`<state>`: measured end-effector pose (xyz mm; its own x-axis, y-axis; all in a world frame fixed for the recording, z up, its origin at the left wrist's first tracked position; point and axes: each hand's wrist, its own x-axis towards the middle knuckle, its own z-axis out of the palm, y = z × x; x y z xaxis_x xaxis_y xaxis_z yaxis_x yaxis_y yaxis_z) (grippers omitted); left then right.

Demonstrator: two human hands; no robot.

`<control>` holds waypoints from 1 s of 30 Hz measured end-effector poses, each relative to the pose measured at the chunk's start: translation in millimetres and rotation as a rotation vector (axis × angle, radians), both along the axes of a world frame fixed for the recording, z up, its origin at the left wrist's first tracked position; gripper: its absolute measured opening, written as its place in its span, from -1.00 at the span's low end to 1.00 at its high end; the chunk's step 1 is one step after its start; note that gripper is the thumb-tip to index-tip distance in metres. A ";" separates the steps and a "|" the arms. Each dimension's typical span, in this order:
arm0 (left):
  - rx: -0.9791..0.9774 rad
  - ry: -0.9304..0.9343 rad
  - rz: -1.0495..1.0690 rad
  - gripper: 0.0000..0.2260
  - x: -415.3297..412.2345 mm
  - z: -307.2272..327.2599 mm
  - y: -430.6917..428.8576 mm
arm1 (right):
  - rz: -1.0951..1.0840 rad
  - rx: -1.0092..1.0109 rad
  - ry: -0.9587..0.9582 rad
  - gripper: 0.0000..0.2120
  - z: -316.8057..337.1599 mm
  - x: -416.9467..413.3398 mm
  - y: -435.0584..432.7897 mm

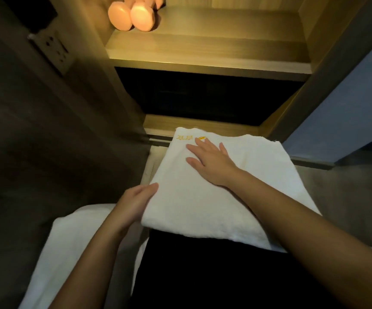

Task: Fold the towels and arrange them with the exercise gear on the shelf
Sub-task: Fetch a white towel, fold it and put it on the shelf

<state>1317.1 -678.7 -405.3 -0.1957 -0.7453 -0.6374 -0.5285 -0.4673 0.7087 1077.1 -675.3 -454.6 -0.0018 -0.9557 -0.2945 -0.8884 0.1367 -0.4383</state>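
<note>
Forearms reach out over a dark lap, and across it lies the folded towel (194, 210), its long axis running away from the person toward the shelf (203, 56) straight ahead. The right hand (211, 166) rests flat and spread on the far half, beside the yellow logo (189, 137). The left hand (133, 204) grips the near-left edge, thumb on top and fingers hidden beneath. Pink dumbbells (133, 16) occupy the shelf's left, so bare board lies ahead and right of both hands. A second towel (69, 241) lies unfolded at lower left.
</note>
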 end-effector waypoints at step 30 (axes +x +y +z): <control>0.290 0.088 -0.385 -0.59 30.9 14.3 -12.2 | -0.157 -0.233 -0.176 -0.61 -23.7 8.8 4.3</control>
<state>1348.0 -690.9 -391.0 -0.4846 -0.4021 -0.7769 -0.6458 -0.4346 0.6278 1085.9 -671.0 -478.3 -0.1233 -0.9894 -0.0773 -0.7723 0.1446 -0.6185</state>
